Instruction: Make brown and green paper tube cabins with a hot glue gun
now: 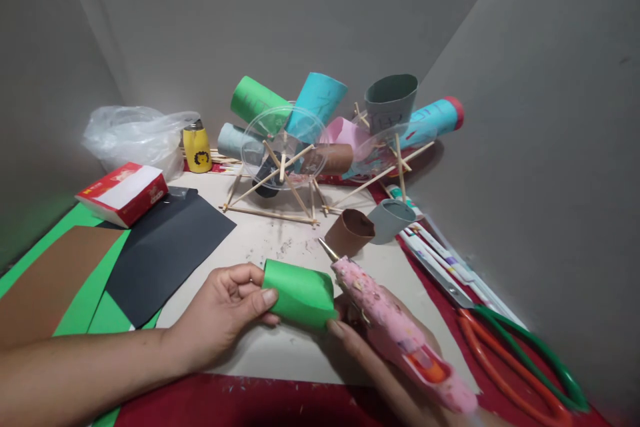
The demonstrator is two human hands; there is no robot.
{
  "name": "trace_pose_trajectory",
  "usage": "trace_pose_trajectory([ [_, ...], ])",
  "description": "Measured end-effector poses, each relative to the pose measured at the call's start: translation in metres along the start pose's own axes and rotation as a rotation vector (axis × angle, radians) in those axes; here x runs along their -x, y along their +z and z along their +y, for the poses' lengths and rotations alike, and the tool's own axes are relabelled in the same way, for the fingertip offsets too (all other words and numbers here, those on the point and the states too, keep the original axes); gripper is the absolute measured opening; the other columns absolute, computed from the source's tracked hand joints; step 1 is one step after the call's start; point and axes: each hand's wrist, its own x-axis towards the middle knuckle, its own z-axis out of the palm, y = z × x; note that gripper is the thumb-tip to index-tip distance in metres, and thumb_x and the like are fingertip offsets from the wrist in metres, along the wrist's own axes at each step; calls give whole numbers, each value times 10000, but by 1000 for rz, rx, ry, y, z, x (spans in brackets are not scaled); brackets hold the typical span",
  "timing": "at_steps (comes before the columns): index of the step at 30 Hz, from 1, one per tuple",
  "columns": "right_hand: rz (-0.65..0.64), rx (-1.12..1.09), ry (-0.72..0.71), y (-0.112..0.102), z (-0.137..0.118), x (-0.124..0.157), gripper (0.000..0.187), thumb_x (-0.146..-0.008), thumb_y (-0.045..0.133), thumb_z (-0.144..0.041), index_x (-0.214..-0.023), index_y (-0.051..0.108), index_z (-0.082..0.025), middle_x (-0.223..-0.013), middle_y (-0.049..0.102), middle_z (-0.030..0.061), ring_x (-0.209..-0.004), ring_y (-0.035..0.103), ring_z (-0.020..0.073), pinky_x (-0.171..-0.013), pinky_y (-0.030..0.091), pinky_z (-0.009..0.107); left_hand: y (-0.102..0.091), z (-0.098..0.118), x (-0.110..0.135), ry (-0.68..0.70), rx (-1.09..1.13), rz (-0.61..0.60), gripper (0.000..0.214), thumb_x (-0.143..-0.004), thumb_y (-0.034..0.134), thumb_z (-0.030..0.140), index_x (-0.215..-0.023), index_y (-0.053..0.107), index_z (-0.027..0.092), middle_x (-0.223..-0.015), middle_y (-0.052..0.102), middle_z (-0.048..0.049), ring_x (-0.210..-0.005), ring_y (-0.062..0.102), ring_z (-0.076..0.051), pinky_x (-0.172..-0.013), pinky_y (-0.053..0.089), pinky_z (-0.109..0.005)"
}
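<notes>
My left hand [223,310] pinches one end of a rolled green paper tube [300,293], thumb on its front edge. My right hand [367,337] holds a pink glue gun [395,327], its metal tip pointing up and left beside the tube; a fingertip also touches the tube's right end. Behind stands a wheel model [310,147] of wooden sticks and clear discs, carrying several coloured paper tubes. A brown tube [350,232] and a grey tube [393,219] lie loose in front of it.
Black [167,247], brown [45,287] and green [87,293] paper sheets lie at left, with a red-and-white box [123,192], a plastic bag [133,137] and a yellow bottle [197,147]. Scissors with orange and green handles [510,353] and pens [440,250] lie at right. Grey walls enclose the area.
</notes>
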Motion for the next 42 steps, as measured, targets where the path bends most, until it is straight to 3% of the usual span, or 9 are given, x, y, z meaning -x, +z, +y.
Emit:
trace_pose_trajectory([
  [8,-58,-94,15,-1,-7,-11,109,-835,618,-293,-935,578,-272,-830,672,8,-766,672,204,-666,591,279,0,0,4,32,-137,-14,311,-787,702,415,-839,666,111,-688,653,-33,-646,582,-107,-656,437,-208],
  [15,-73,-97,57,3,4,-10,296,-831,630,-340,-1113,574,-269,-870,680,23,-796,673,214,-661,584,283,1,2,3,57,-188,-25,323,-806,672,433,-834,663,111,-697,638,-37,-673,561,-115,-665,421,-216],
  [21,-93,-43,-27,1,4,-10,417,-851,618,-299,-1256,519,-313,-1090,673,31,-965,659,232,-807,570,311,1,2,4,49,-150,-101,326,-806,673,428,-835,629,107,-737,613,-32,-687,527,-106,-664,395,-214],
  [34,-81,-7,-1,3,5,-9,322,-858,598,-341,-1170,587,-262,-903,688,40,-816,672,219,-674,581,301,0,-3,2,9,-133,-108,342,-782,689,451,-782,605,119,-677,600,-21,-633,539,-107,-645,409,-220],
  [42,-77,0,25,1,4,-4,118,-835,612,-334,-929,633,-265,-740,676,15,-652,654,212,-509,536,289,0,-4,3,-6,-125,-86,356,-762,710,453,-763,609,111,-654,605,-21,-622,542,-103,-621,399,-208],
])
